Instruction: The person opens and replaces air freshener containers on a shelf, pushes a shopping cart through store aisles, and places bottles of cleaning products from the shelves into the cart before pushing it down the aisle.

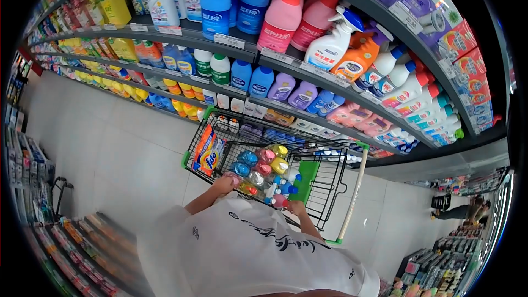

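A wire shopping cart with green corners stands in front of me, loaded with several bottles. My left hand reaches over its near side, fingers closed around a pink bottle. At the near rim, my right hand is closed at a pink bottle with a red top; its fingertips are partly hidden. Between the hands are blue-capped bottles and a yellow bottle. Blue bottles, red-pink bottles and yellow bottles stand farther in. An orange Tide bag leans at the left end.
Beyond the cart runs a long shelf with cleaning bottles, including large pink bottles and a white spray bottle. The cart handle is on the right. Another person is far right. More shelves stand behind me.
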{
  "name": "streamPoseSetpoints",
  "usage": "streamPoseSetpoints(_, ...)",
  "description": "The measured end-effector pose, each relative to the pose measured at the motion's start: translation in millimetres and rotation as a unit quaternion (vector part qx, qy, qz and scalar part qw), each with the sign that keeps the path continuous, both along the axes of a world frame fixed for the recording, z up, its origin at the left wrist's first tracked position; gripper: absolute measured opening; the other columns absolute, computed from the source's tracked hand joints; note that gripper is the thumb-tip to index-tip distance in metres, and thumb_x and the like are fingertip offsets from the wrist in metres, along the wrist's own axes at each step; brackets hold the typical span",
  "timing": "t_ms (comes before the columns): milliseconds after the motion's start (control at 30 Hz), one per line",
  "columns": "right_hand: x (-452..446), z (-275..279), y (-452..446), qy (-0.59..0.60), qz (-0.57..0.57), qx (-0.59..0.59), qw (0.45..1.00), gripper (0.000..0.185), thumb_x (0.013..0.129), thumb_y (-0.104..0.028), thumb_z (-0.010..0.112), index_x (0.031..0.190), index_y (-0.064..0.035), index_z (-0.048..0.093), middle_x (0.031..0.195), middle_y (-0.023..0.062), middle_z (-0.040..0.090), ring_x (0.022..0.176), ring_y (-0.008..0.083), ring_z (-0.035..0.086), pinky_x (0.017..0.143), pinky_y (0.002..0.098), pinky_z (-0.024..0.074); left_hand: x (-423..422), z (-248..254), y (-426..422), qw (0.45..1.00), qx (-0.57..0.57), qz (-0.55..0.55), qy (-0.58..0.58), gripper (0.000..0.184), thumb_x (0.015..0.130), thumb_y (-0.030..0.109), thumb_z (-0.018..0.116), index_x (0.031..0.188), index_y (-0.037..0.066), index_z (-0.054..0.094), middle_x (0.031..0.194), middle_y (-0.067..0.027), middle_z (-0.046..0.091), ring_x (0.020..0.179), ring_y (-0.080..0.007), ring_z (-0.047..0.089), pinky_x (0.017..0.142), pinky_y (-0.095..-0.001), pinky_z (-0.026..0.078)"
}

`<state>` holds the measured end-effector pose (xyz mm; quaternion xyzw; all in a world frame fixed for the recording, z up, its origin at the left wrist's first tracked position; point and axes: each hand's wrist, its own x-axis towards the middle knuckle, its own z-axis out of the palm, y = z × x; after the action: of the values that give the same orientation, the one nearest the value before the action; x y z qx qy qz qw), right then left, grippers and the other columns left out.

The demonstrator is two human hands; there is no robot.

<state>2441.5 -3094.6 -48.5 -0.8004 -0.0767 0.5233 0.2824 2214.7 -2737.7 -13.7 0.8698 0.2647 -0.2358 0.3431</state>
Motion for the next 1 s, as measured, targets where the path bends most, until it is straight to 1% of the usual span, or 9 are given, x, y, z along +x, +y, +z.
streamPoseSetpoints(100, 5.7, -25.9, -5.7, -0.098, 0.095, 0.11, 0.985, 0.02, 0.079, -0.012, 0.059, 0.091, 0.0004, 0.069, 0.075, 0.009, 0.067, 0.062, 0.0176, 0.063, 0.051, 0.0295, 0.0489, 2.9, 6.1, 3.7, 0.999, -0.002, 0.013, 0.047, 0.04, 0.086, 0.041, 0.055, 0.105, 0.008, 0.067, 0.109, -0.0163, 0.066, 0.099, -0.034, 0.065, 0.084, -0.044, 0.052)
streamPoseSetpoints(200, 1.6, -9.2, 4.9, -0.002, -0.029, -0.004, 1.0, 0.022, 0.078, -0.011, 0.058, 0.093, 0.0002, 0.07, 0.08, 0.0108, 0.068, 0.066, 0.0187, 0.065, 0.054, 0.0302, 0.0512, 8.9, 35.6, 0.1, 0.998, 0.018, 0.05, 0.04, 0.043, 0.084, 0.044, 0.057, 0.105, 0.008, 0.067, 0.11, -0.0156, 0.066, 0.1, -0.0329, 0.065, 0.085, -0.043, 0.051)
streamPoseSetpoints(300, -8.2, -3.4, 7.8, -0.043, 0.076, 0.069, 0.994, 0.024, 0.081, -0.022, 0.062, 0.091, -0.0011, 0.07, 0.082, 0.0115, 0.068, 0.066, 0.019, 0.065, 0.055, 0.0314, 0.0531, 10.1, 38.9, 1.1, 0.997, 0.012, 0.062, 0.049, 0.045, 0.083, 0.046, 0.058, 0.106, 0.009, 0.066, 0.112, -0.0142, 0.065, 0.102, -0.0315, 0.064, 0.086, -0.0425, 0.051)
streamPoseSetpoints(333, -17.5, 2.0, 11.8, 0.03, -0.062, -0.029, 0.997, 0.025, 0.081, -0.025, 0.064, 0.088, -0.0012, 0.07, 0.081, 0.0108, 0.067, 0.065, 0.0183, 0.064, 0.054, 0.0308, 0.0526, 9.8, 41.6, 0.8, 0.997, 0.013, 0.062, 0.048, 0.045, 0.083, 0.046, 0.058, 0.107, 0.009, 0.066, 0.112, -0.014, 0.065, 0.102, -0.0313, 0.063, 0.086, -0.0424, 0.051)
streamPoseSetpoints(533, -29.0, -6.7, 2.5, -0.034, 0.056, -0.039, 0.997, 0.034, 0.082, -0.028, 0.067, 0.097, 0.0026, 0.068, 0.081, 0.012, 0.068, 0.062, 0.0202, 0.065, 0.053, 0.0326, 0.0534, 9.5, 48.2, 1.4, 0.996, 0.005, 0.087, 0.026, 0.045, 0.081, 0.044, 0.061, 0.108, 0.008, 0.065, 0.116, -0.0168, 0.062, 0.103, -0.032, 0.063, 0.087, -0.042, 0.051)
streamPoseSetpoints(667, -28.5, 5.4, 9.3, 0.047, -0.025, -0.036, 0.998, 0.033, 0.084, -0.025, 0.064, 0.102, 0.0026, 0.064, 0.081, 0.0129, 0.067, 0.062, 0.0217, 0.065, 0.054, 0.0337, 0.0553, 8.3, 26.3, 2.1, 0.996, 0.0, 0.082, 0.031, 0.047, 0.081, 0.044, 0.061, 0.109, 0.007, 0.065, 0.118, -0.0187, 0.061, 0.102, -0.0333, 0.063, 0.087, -0.0425, 0.051)
streamPoseSetpoints(733, -25.1, 4.0, 6.5, 0.041, -0.004, -0.016, 0.999, 0.033, 0.085, -0.025, 0.063, 0.102, 0.0026, 0.064, 0.083, 0.0136, 0.068, 0.068, 0.0224, 0.067, 0.057, 0.0341, 0.0561, 5.8, 11.3, 0.7, 0.997, 0.009, 0.078, 0.022, 0.047, 0.081, 0.044, 0.061, 0.109, 0.007, 0.065, 0.117, -0.0187, 0.061, 0.102, -0.0334, 0.064, 0.086, -0.0427, 0.051)
streamPoseSetpoints(933, -21.0, 7.4, 15.6, 0.037, 0.018, -0.036, 0.999, 0.032, 0.087, -0.027, 0.057, 0.104, -0.0004, 0.064, 0.087, 0.0144, 0.069, 0.073, 0.0239, 0.068, 0.061, 0.0347, 0.0563, 5.1, 22.2, -0.9, 0.994, 0.013, 0.107, -0.001, 0.048, 0.08, 0.049, 0.061, 0.11, 0.012, 0.066, 0.114, -0.0139, 0.064, 0.101, -0.0316, 0.064, 0.084, -0.0429, 0.052)
streamPoseSetpoints(1000, -19.2, -2.2, 12.4, 0.018, 0.067, -0.032, 0.997, 0.029, 0.087, -0.024, 0.056, 0.102, -0.0001, 0.064, 0.087, 0.0147, 0.069, 0.073, 0.0242, 0.068, 0.061, 0.0351, 0.0564, 7.9, 31.8, -0.7, 0.994, 0.012, 0.109, -0.008, 0.05, 0.079, 0.052, 0.062, 0.11, 0.013, 0.066, 0.112, -0.0124, 0.065, 0.1, -0.0311, 0.065, 0.084, -0.0426, 0.052)
